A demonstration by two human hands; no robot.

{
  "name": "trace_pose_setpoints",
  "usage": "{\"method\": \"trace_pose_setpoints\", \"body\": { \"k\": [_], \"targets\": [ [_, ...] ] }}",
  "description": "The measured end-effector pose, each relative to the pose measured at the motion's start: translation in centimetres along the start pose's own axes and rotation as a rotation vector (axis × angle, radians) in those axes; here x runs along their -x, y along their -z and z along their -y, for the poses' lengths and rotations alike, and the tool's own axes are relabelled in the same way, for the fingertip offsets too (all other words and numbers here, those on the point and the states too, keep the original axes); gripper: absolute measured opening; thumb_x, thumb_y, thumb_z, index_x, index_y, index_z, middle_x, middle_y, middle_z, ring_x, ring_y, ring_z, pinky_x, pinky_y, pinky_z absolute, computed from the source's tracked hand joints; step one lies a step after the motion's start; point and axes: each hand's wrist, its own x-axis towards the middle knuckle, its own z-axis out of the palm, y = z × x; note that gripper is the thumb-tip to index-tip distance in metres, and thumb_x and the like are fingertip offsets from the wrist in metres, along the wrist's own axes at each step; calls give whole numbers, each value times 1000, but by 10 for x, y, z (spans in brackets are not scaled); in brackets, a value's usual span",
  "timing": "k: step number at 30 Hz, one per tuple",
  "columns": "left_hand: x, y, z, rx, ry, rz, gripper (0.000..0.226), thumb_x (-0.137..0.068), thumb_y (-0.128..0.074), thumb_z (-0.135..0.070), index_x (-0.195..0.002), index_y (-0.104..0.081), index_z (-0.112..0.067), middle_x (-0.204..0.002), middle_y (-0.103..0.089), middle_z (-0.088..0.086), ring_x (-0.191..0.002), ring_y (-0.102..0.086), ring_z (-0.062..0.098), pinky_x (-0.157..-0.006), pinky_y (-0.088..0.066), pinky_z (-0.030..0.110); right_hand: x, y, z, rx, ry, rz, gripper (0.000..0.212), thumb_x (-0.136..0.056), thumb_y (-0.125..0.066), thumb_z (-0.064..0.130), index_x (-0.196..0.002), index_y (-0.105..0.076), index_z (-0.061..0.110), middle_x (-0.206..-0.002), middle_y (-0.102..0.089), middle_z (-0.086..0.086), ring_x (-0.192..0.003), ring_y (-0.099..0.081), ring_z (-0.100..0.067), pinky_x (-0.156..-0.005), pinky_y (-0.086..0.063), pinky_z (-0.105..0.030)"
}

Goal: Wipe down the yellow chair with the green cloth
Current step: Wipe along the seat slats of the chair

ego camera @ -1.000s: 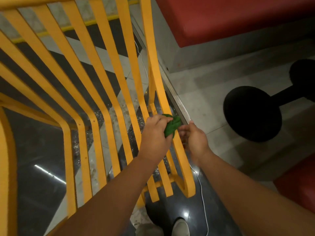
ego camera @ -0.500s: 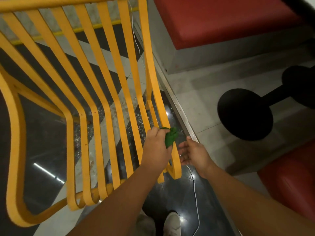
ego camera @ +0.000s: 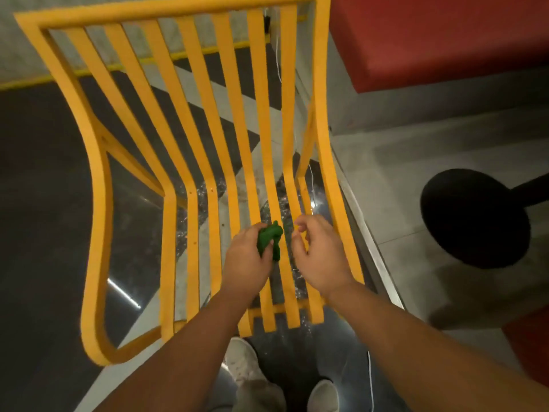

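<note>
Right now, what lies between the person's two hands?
In the head view, the bunched green cloth, gripped by the left hand, and one slat of the yellow chair lie between it and the right hand.

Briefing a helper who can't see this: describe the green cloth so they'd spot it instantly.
Find the yellow slatted chair filling the view. Over its seat slats are two bare hands; the left hand grips a bunched wad, the green cloth. It is the only green thing there; the right hand holds nothing.
</note>
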Motion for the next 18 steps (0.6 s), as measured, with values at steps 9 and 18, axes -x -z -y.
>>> {"method": "trace_pose_setpoints", "body": {
  "k": [9, 18],
  "targets": [
    [-17, 20, 159, -180, 264, -61, 43, -84, -71, -3, -125, -63, -11, -117, -64, 10, -111, -55, 33, -98, -47, 45, -40, -126, -5, 280, 13, 431, 44, -103, -49, 31, -143, -50, 13, -142, -50, -4, -134, -42, -24, -110, -38, -36],
    [-39, 7, 232, -249, 203, -172, 39, -80, -69, 3, -117, -67, -7, -114, -67, 9, -105, -53, 30, -93, -44, 36, -55, -201, -44, 470, 88, 450, 56, -99, -50, 44, -147, -43, 15, -158, -33, -8, -149, -24, -28, -119, -29, -50]
  ]
}}
